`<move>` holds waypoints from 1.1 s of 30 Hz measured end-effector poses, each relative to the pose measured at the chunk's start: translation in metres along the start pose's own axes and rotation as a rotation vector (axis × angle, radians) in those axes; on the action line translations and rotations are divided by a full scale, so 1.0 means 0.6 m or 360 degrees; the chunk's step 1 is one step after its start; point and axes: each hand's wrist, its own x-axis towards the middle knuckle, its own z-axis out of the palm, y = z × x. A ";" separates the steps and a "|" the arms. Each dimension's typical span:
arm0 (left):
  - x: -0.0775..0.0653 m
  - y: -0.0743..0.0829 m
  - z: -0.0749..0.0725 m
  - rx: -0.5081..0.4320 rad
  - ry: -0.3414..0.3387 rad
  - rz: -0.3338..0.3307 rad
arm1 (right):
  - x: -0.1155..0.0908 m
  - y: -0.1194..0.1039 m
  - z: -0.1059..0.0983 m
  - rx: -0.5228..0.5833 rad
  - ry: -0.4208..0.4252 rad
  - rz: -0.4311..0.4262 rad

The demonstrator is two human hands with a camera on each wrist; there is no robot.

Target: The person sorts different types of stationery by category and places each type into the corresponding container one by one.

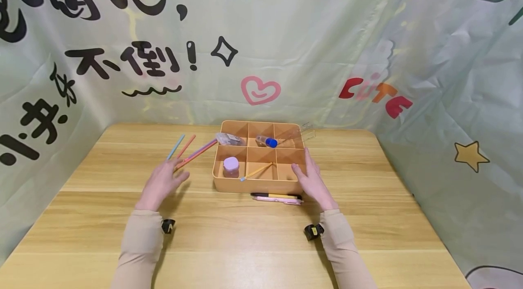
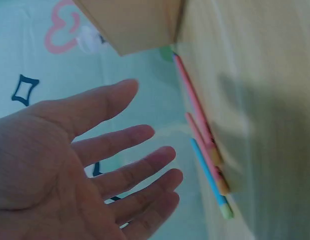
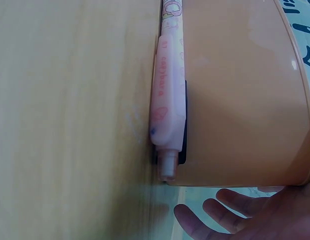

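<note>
My left hand (image 1: 165, 182) hovers at the near ends of several pencils, fingers extended and palm empty in the left wrist view. Under and beyond it lie a blue pencil (image 2: 207, 172), a pink pencil (image 2: 206, 150) and a longer red pencil (image 2: 192, 97). At the right front corner of an orange divided storage box (image 1: 245, 186), my right hand (image 1: 312, 180) grips the side wall, thumb over the rim and fingers along the outside. A pink pen (image 3: 169, 95) lies along the box's front wall beside a black and yellow pen (image 1: 265, 195).
Inside the box stand a purple-lidded jar (image 1: 231, 166), a blue-capped tube (image 1: 267, 141), a clear plastic packet (image 1: 230, 139) and a yellow pencil (image 1: 258, 171). A clear plastic piece (image 1: 307, 132) sticks out at the back right. A printed cloth (image 1: 310, 43) hangs behind the wooden table (image 1: 229, 243).
</note>
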 end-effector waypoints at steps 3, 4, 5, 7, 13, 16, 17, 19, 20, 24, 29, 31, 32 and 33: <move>0.002 -0.008 0.004 0.0025 -0.0125 -0.0035 | -0.001 0.000 -0.001 0.0001 -0.0006 0.0003; 0.004 -0.010 0.006 0.0027 -0.0160 -0.0035 | -0.001 0.000 -0.001 0.0001 -0.0008 0.0006; 0.006 -0.012 0.008 0.0024 -0.0191 -0.0040 | -0.001 0.000 -0.001 -0.0001 -0.0009 0.0008; 0.007 -0.013 0.012 0.0039 -0.0251 -0.0040 | -0.001 -0.001 -0.001 -0.0001 -0.0008 0.0010; 0.001 -0.016 0.022 0.0083 -0.0373 -0.0045 | -0.001 -0.001 -0.001 -0.0007 -0.0012 0.0015; 0.000 -0.019 0.025 0.0093 -0.0381 -0.0048 | -0.001 -0.001 -0.001 -0.0007 -0.0016 0.0015; 0.000 -0.020 0.026 0.0100 -0.0380 -0.0039 | -0.001 -0.001 -0.001 -0.0008 -0.0017 0.0015; 0.000 -0.022 0.027 0.0113 -0.0382 -0.0025 | -0.001 -0.001 -0.002 -0.0004 -0.0021 0.0018; 0.000 -0.022 0.027 0.0118 -0.0385 -0.0020 | -0.001 -0.001 -0.002 -0.0004 -0.0024 0.0019; 0.001 -0.024 0.027 0.0150 -0.0415 -0.0008 | -0.001 0.000 -0.002 -0.0006 -0.0025 0.0022; 0.002 -0.023 0.026 0.0159 -0.0473 -0.0051 | 0.001 0.001 -0.001 -0.0013 -0.0013 0.0027; 0.002 -0.023 0.025 0.0160 -0.0494 -0.0068 | 0.002 0.001 -0.001 -0.0012 -0.0011 0.0029; 0.002 -0.023 0.024 0.0163 -0.0505 -0.0075 | 0.002 0.001 -0.001 -0.0011 -0.0012 0.0031; 0.001 -0.023 0.023 0.0160 -0.0520 -0.0088 | 0.002 0.000 -0.001 -0.0011 -0.0013 0.0031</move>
